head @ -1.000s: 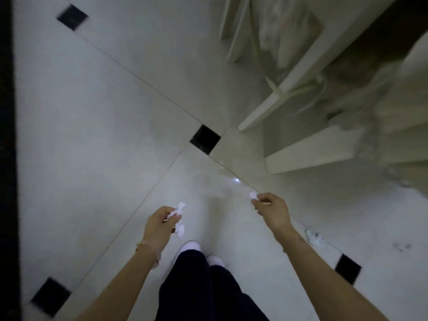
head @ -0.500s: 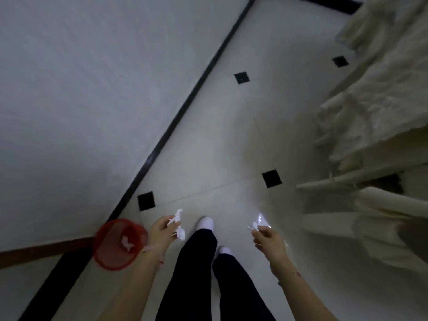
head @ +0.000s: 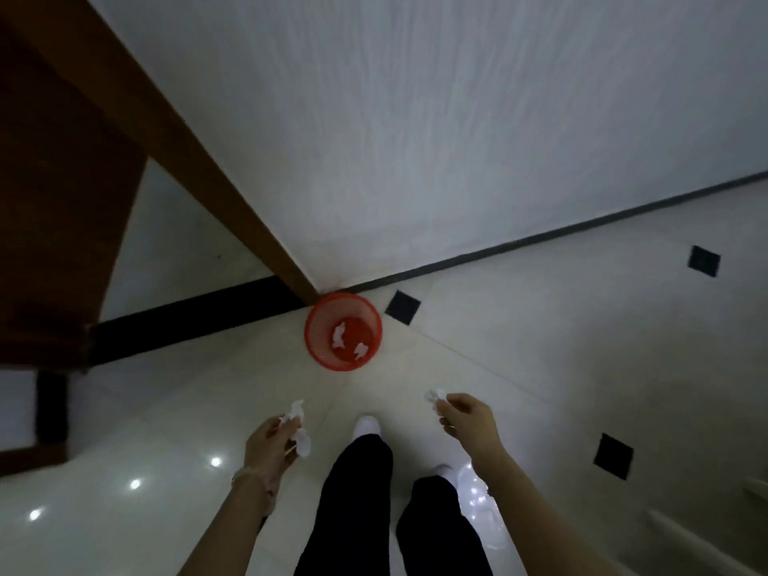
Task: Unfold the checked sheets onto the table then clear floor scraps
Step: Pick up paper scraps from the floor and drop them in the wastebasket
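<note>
My left hand [head: 270, 444] grips several crumpled white paper scraps [head: 298, 426] in its curled fingers. A small white scrap [head: 434, 396] is pinched at the fingertips of my right hand [head: 467, 421]. Both hands hang low in front of my legs. A red mesh waste basket [head: 316, 326] stands on the pale tiled floor ahead, against the wall's foot, with two white scraps [head: 338, 335] lying inside. No checked sheets or table top are in view.
A brown wooden door frame [head: 174, 130] runs diagonally from upper left to the basket, with a dark wooden door [head: 54, 193] at far left. A white wall [head: 457, 118] with black skirting fills the top. Black inset tiles [head: 402, 307] dot the floor.
The view has swung left, away from the table legs and draped cloth. The red basket moved from the lower left to straight ahead. Both hands keep their hold on the scraps.
</note>
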Motion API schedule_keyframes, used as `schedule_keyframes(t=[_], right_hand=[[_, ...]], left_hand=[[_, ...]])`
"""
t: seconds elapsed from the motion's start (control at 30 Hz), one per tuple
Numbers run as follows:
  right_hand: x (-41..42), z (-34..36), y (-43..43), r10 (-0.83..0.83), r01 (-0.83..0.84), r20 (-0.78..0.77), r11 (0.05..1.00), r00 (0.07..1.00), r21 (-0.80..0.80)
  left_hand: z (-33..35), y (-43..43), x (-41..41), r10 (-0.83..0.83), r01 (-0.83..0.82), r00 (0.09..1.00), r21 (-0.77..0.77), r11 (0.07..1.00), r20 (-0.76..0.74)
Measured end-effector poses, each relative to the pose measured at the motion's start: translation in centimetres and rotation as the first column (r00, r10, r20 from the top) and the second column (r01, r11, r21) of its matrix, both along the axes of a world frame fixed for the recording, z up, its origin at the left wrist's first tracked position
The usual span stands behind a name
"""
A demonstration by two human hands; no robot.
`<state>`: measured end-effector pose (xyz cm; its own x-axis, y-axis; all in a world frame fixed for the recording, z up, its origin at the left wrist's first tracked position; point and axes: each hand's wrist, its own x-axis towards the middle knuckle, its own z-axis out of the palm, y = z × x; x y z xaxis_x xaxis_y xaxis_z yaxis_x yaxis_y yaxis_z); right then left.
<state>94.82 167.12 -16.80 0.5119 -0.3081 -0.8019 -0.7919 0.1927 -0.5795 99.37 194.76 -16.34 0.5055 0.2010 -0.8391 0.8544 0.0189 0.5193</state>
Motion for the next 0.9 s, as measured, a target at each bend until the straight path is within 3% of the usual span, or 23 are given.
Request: schedule_keyframes(t=[0.23,0.47,0.63,0.73,0.9], right_hand=[[10.8,-4.8,7.0,0.129,-0.127,-0.048,0.991,0.991,0.03],[17.7,-13.1,10.9,0.126,-0.111,-0.154,0.988,0.98,0.104],[19.3,-18.0,11.0,0.05,-0.002,-0.204,0.973,0.978,0.229],[19.0,-18.3,9.8,0.084,-0.027,-0.188,0.957,0.979,0.289],[17.2,-16.6,6.8,0.141,-0.107,-0.212,0.981,0.967,0.164]], left_hand=[[-4.8,3.9,4.7,0.108,-0.112,0.992,-0.066,0.992,-0.063],[-14.7,3.6,11.7,0.049,-0.067,0.988,-0.113,0.991,-0.149],[-18.5,1.7,15.1,0.041,-0.076,0.979,-0.169,0.983,-0.2],[-18.5,1.0,16.1,0.031,-0.086,0.973,-0.231,0.969,-0.229],[-17.2,1.0,15.7,0.06,-0.083,0.982,-0.125,0.989,-0.18]])
